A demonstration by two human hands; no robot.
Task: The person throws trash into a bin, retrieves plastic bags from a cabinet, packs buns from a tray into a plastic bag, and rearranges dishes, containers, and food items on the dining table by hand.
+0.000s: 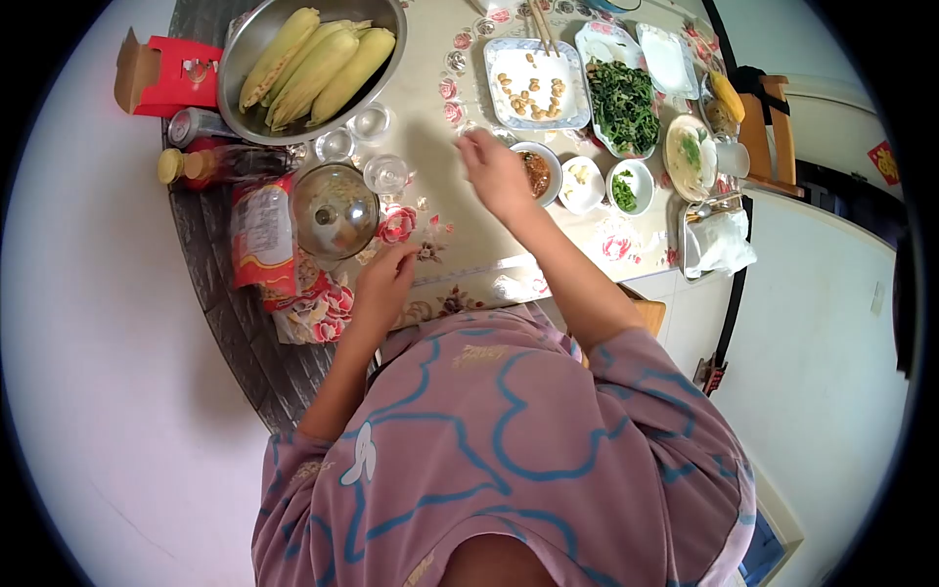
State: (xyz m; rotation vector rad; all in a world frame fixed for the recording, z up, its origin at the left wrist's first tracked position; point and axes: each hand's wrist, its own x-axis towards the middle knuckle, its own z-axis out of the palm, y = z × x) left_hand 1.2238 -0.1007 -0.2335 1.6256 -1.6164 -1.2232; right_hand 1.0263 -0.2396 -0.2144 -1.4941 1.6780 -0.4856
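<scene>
My right hand (pixel 496 176) is over the table, just left of a bowl of reddish-brown sauce (pixel 537 174). Motion smears its fingers, which look bent, and nothing shows clearly in them. Near the table's front edge my left hand (pixel 384 284) hovers with its fingers drawn together; whatever they may hold is too small to make out. A glass lid or bowl with a dark knob (pixel 335 210) sits to the left of that hand. Beyond the sauce are a small white dish of pale chopped pieces (pixel 581 186) and a bowl of chopped green herbs (pixel 630 186).
A metal basin (pixel 231 73) of corn cobs (pixel 318 68) stands at the back left. Small glasses (pixel 386 174), a bottle (pixel 225 166) and a red-and-white bag (pixel 263 235) are nearby. Rightward are a plate of peanuts (pixel 509 61), chopsticks (pixel 542 27), cooked greens (pixel 623 103) and a metal tray (pixel 689 256).
</scene>
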